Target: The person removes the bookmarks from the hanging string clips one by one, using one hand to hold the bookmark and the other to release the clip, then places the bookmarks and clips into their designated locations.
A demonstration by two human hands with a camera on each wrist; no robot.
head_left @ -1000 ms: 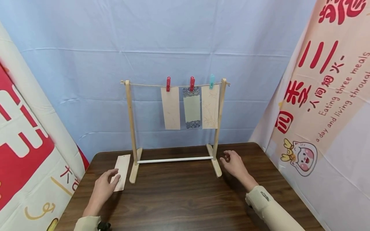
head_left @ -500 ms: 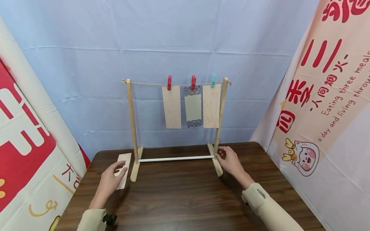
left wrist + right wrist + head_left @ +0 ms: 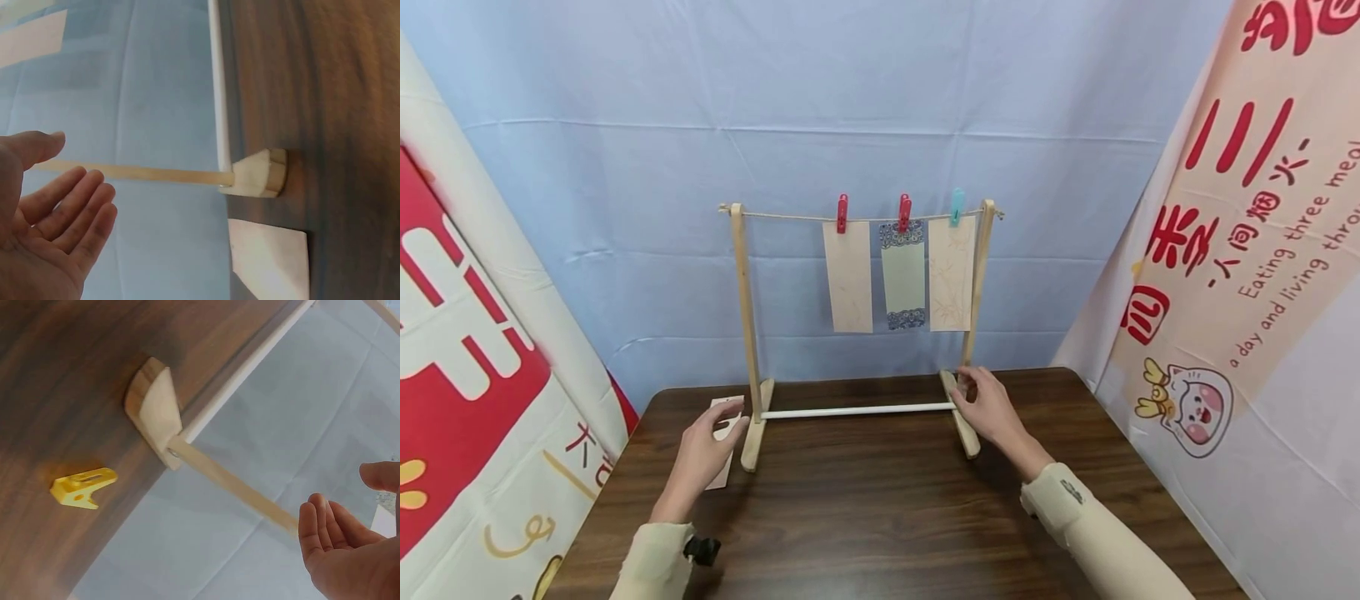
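Note:
In the head view my left hand (image 3: 700, 450) hovers over a pale paper bookmark (image 3: 721, 477) on the table and partly covers it. Its fingers are relaxed and parted from the thumb, close to the rack's left post (image 3: 746, 308). My right hand (image 3: 991, 410) is by the foot of the right post (image 3: 979, 283), thumb and fingers apart, holding nothing. A yellow clothespin (image 3: 81, 487) lies on the table in the right wrist view; the right hand hides it from the head view. Three bookmarks hang from the cord, including a blue-patterned one (image 3: 903, 279).
Two red clothespins, one at the left (image 3: 842, 214), and a blue clothespin (image 3: 957, 207) clip the bookmarks to the cord (image 3: 786, 217). A white rod (image 3: 857, 411) joins the rack's wooden feet. Behind the brown table (image 3: 865, 517) hangs a light blue cloth (image 3: 647, 183).
Both hands have moved inward toward the rack's posts, the left to the right and farther forward, the right to the left. The bookmarks and clothespins on the cord stay as they were.

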